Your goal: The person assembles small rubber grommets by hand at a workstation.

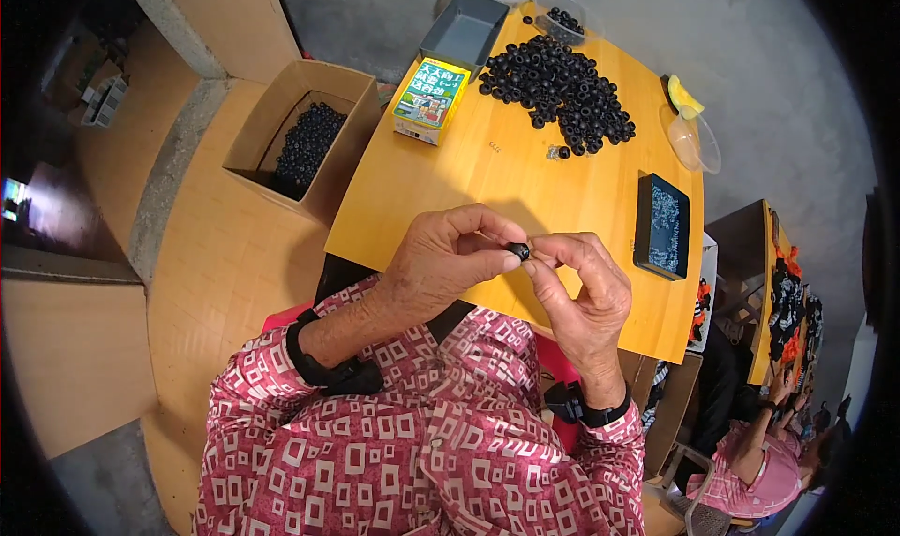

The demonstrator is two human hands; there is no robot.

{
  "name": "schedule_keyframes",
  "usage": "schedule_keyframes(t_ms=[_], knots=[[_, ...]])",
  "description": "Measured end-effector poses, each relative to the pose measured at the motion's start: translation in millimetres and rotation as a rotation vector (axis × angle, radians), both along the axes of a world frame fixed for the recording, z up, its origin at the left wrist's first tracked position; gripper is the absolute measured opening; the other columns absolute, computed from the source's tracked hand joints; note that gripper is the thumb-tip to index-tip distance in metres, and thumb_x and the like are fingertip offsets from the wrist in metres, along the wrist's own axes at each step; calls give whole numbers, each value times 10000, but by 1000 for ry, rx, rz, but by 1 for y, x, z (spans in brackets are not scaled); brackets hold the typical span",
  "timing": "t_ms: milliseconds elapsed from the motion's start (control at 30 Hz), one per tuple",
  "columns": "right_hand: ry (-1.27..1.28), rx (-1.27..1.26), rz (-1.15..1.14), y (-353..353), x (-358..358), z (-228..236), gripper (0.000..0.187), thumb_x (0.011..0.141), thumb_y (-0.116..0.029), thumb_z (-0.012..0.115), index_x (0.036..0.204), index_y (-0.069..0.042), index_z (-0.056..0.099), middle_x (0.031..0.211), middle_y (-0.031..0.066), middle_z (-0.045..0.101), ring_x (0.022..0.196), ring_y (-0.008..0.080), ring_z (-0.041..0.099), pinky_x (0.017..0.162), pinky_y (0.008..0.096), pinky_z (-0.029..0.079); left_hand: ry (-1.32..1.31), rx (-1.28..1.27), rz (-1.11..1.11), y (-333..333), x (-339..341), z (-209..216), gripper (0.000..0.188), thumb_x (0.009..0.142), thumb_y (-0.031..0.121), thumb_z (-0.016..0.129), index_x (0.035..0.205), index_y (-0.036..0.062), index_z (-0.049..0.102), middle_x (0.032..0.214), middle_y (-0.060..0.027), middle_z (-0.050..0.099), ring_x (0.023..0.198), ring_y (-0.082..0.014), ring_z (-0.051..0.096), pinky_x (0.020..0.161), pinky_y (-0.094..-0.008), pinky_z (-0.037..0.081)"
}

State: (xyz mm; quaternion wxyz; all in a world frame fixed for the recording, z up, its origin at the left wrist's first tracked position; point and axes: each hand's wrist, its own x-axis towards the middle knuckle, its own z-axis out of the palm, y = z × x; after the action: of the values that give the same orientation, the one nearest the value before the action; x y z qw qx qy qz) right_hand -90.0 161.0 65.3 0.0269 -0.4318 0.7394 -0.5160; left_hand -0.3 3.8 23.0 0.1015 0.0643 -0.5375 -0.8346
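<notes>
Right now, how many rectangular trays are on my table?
2: the grey tray at the far left, beyond the yellow box, and the black tray near the right edge, holding small pale pieces. No others show.

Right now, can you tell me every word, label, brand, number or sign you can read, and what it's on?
Yellow-and-green box: big printed characters on its green face, but I won't copy them out.
Same box, lower down: smaller marks, too tiny to read.
Bright screen-like thing at the far left: too small and blurred to tell if it has writing.
I can't make out any others.
</notes>
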Motion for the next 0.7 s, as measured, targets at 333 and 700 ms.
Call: schedule_keyframes(t_ms=[333,700], knots=[[338,48,72,-2,-3,-6,152,772,-18,715,920,-4,677,856,138,634,777,284,631,692,362,506,-166,47,3,-2,1,1,182,842,-14,692,1020,7,659,996,-38,658,942,-114,617,891,-259,505],[153,174,-251,-12,-132,-15,150,865,-90,653,956,26,671,864,125,656,743,213,656,683,318,513,-193,129,-6,-10,1,-4,173,838,-19,682,1008,-9,651,975,-79,643,934,-184,648,894,-318,540]])
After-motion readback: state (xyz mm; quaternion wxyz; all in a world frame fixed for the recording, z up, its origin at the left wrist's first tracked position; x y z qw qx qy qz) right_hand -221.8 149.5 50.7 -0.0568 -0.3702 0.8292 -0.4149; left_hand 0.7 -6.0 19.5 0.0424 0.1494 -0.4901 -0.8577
